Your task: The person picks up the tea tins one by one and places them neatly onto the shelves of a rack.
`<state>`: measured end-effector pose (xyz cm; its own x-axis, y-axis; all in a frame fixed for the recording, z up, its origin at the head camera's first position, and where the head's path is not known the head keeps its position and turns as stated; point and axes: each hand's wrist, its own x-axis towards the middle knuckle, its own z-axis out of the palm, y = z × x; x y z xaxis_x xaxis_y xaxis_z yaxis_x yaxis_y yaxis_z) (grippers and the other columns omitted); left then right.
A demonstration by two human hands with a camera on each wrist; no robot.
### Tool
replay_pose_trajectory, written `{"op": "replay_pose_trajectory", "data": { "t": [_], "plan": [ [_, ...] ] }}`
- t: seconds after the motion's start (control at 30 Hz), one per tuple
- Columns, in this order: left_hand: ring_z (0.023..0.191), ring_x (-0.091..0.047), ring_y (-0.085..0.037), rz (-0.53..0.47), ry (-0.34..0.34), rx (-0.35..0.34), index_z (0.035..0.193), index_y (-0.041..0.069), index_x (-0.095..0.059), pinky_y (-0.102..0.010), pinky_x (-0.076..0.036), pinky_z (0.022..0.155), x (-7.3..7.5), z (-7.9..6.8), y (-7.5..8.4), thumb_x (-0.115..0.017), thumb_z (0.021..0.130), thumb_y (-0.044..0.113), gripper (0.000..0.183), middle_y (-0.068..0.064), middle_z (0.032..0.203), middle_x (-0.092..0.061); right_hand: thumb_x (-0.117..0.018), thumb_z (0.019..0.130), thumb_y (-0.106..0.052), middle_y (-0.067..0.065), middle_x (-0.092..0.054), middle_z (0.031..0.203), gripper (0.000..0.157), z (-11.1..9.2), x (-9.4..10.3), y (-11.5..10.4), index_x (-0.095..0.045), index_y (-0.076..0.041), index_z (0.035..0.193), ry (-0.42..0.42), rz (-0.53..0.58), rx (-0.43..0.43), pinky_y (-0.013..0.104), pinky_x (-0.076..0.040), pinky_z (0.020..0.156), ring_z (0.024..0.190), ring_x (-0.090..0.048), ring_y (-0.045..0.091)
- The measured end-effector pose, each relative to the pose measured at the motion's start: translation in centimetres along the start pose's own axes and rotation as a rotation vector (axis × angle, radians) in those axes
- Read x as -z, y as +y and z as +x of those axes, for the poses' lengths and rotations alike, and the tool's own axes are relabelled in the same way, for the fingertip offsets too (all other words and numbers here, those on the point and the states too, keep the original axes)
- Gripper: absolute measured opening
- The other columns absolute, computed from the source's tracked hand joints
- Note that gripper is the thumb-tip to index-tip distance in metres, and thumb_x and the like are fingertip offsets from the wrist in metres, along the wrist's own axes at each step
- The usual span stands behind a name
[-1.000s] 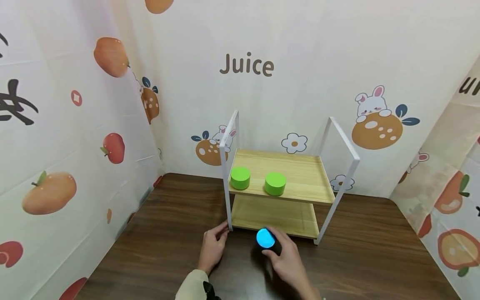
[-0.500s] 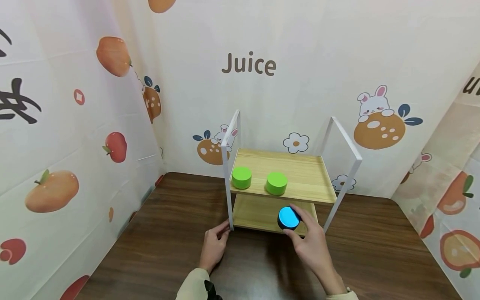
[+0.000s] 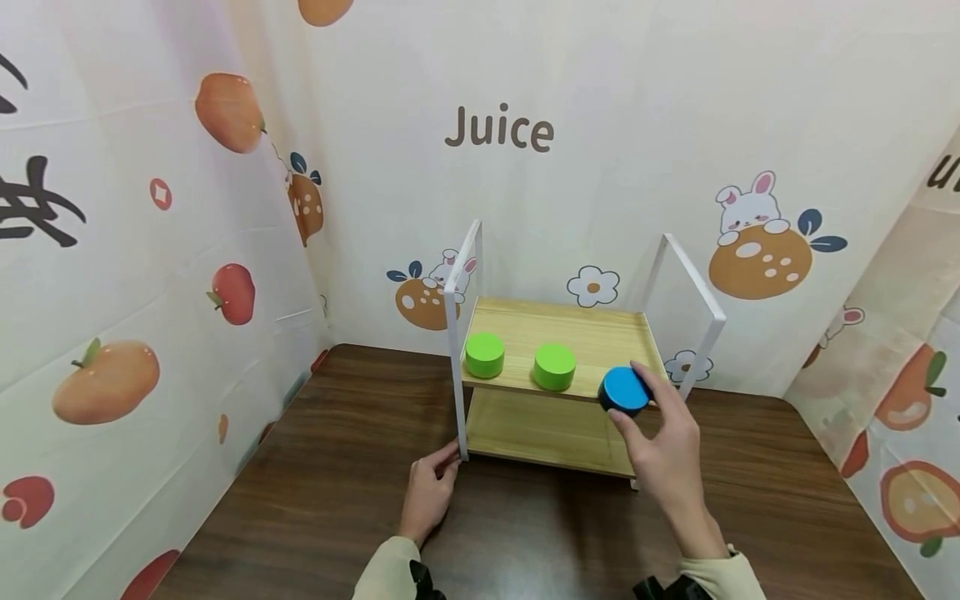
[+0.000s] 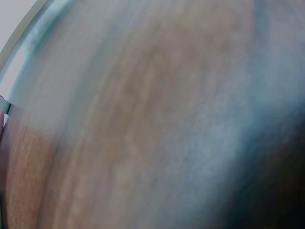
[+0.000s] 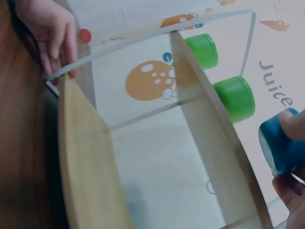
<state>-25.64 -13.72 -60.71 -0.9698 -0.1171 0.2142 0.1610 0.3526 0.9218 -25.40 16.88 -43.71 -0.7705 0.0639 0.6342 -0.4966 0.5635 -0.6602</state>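
Observation:
A blue cylinder is pinched between the thumb and fingers of my right hand, at the front right of the rack's upper shelf. In the right wrist view the same blue cylinder shows beside the shelf edge. Two green cylinders stand on the upper shelf, one at the left end and one near the middle. My left hand holds the front left foot of the two-tier rack; in the right wrist view, its fingers lie around the white frame corner.
The rack's lower shelf lies just above the dark wood table. White side frames rise above the upper shelf at both ends. A fruit-printed cloth encloses the back and sides. The left wrist view is mostly blur.
My right hand has carried the blue cylinder up and to the right, from in front of the lower shelf to the upper shelf's front edge. The left hand stays at the rack's foot.

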Motion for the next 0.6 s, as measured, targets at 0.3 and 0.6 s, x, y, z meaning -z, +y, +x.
{"op": "replay_pose_trajectory", "data": {
  "t": [0.3,0.6],
  "plan": [
    [0.115,-0.075,-0.033,0.004,0.012,-0.008,0.136,-0.005,-0.068,-0.027,-0.060,0.093,-0.1,0.0,0.1,-0.061,0.099,-0.005,0.037,-0.021,0.127,-0.075,-0.075,0.092,0.007,0.026,-0.053,0.151,0.070,2.0,-0.2,0.0,-0.048,-0.001,0.155,-0.079,-0.047,-0.078,0.066,-0.042,0.111,0.140,-0.051,0.045],
    [0.116,-0.074,-0.033,-0.006,0.010,-0.005,0.137,-0.004,-0.068,-0.030,-0.060,0.094,-0.1,0.0,0.1,-0.060,0.100,-0.006,0.038,-0.021,0.129,-0.074,-0.072,0.094,0.007,0.027,-0.051,0.150,0.071,2.8,-1.0,0.6,-0.044,-0.003,0.158,-0.087,-0.073,-0.098,0.068,-0.041,0.114,0.141,-0.049,0.047]
  ]
}}
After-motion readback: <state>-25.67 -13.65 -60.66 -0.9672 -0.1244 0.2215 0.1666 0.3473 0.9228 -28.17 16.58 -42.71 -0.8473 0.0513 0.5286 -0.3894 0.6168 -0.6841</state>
